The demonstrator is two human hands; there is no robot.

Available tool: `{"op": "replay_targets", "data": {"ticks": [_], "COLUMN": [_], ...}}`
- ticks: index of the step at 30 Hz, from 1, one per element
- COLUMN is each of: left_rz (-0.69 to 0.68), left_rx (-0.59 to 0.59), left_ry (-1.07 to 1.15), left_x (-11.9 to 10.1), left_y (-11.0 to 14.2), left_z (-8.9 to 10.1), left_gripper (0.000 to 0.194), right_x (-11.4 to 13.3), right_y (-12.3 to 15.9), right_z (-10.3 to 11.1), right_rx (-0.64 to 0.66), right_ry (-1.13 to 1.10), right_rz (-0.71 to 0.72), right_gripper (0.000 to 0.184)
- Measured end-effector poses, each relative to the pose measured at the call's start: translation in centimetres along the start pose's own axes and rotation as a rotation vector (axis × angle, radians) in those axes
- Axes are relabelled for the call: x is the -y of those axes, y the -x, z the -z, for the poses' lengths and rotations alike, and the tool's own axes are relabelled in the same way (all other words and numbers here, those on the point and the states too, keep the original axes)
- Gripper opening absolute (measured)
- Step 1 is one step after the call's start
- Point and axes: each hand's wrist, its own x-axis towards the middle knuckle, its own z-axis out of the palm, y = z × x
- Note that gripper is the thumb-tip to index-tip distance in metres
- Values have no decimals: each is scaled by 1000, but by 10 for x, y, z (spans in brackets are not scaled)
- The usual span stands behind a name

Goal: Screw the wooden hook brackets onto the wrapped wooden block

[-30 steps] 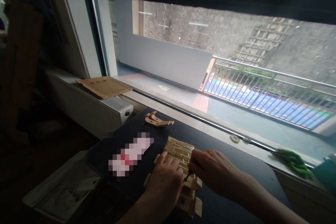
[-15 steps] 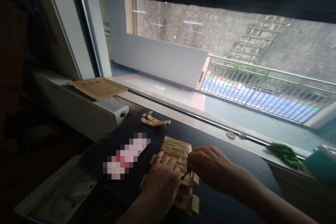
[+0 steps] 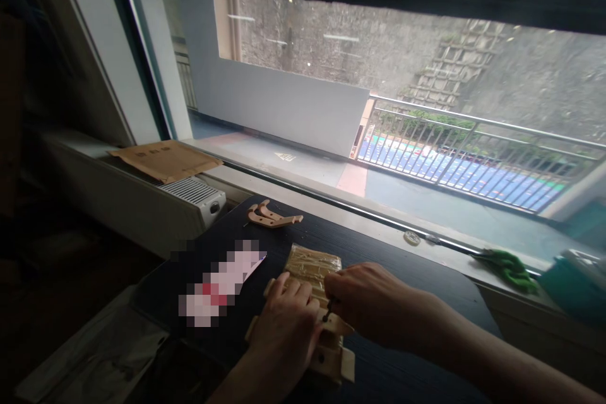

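My left hand (image 3: 288,322) is closed over a pale wooden piece (image 3: 337,324), its fingers curled across the top. That piece rests on a flat block wrapped in clear tape (image 3: 312,259). A second wooden piece (image 3: 348,365), with a dark hole, lies nearer to me. My right hand (image 3: 379,303) is a closed fist around a thin dark tool (image 3: 326,315), whose tip meets the wooden piece beside my left fingers. The tool's handle is hidden, so its exact kind does not show.
Two hooked wooden parts (image 3: 273,219) lie at the back of the black table (image 3: 411,369). A pixelated pink packet (image 3: 222,287) is at left. On the sill are a tape roll (image 3: 411,238) and green cloth (image 3: 509,270). A brown envelope (image 3: 165,160) tops the cabinet.
My right fist has turned at the wrist around the tool, and less of the dark shaft shows. My left hand keeps its hold. The whole view has shifted slightly.
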Motion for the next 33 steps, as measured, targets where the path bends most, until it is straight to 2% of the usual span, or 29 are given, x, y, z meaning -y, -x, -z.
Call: {"op": "replay_targets", "data": {"ticks": [2, 7, 9, 14, 17, 23, 27, 29, 32, 33], "left_rz": [3, -11, -11, 6, 18, 6, 1, 4, 8, 10], "left_rx": [17, 3, -9, 8, 36, 44, 35, 34, 40, 40], "left_ry": [6, -7, -18, -16, -6, 4, 10, 4, -9, -12], "left_x": [-1, 0, 0, 0, -1, -3, -3, -3, -2, -2], "left_y": [0, 0, 0, 0, -1, -1, -1, -1, -1, -1], "left_z": [1, 1, 1, 3, 4, 4, 6, 7, 6, 6], "left_gripper": [15, 15, 15, 17, 17, 17, 16, 14, 14, 15], "right_x": [-2, 3, 7, 9, 5, 0, 3, 5, 6, 5], "right_y": [-1, -2, -1, 2, 0, -5, -6, -4, 1, 2], "right_z": [-5, -3, 3, 16, 14, -3, 0, 7, 16, 17], "right_rx": [-30, -28, -28, 20, 71, -10, 10, 12, 51, 58], "right_ry": [-12, 33, 43, 39, 57, 81, 154, 115, 42, 36], "right_rz": [-53, -203, -195, -67, -11, -92, -134, -134, -68, -43], "right_gripper": [9, 24, 25, 8, 14, 23, 28, 23, 7, 8]}}
